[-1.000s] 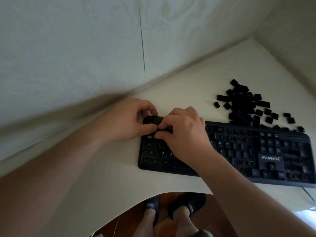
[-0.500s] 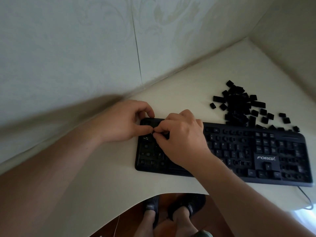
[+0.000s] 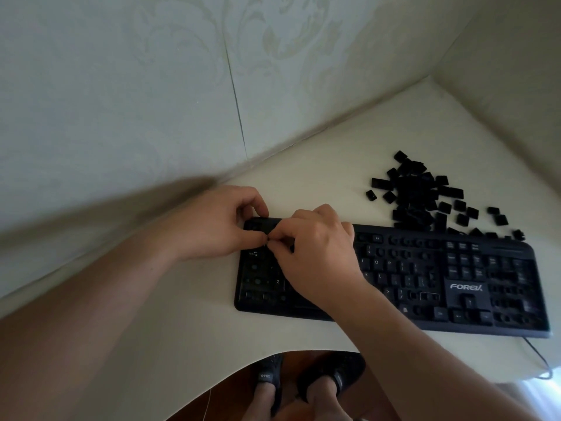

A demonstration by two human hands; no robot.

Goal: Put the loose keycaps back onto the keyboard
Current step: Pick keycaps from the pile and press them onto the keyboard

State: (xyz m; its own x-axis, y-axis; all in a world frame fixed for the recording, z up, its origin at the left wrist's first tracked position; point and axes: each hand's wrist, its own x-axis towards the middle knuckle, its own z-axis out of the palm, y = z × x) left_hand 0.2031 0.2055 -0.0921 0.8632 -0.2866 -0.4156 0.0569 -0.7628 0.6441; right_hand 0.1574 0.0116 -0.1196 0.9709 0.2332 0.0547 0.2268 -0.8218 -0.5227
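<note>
Head view: black keyboard [image 3: 425,278] lies on pale desk [image 3: 188,323], many key sockets bare. Both hands over its upper left corner. Left hand [image 3: 212,226] and right hand [image 3: 315,253] meet fingertip to fingertip — fingers curled, pinching at one spot; what sits between them too small and dark, cannot tell. Loose keycaps [image 3: 425,192] heaped on desk just beyond keyboard's far edge, some scattered rightward — a few touching that edge. Cable [image 3: 537,357] trails off keyboard's right end.
</note>
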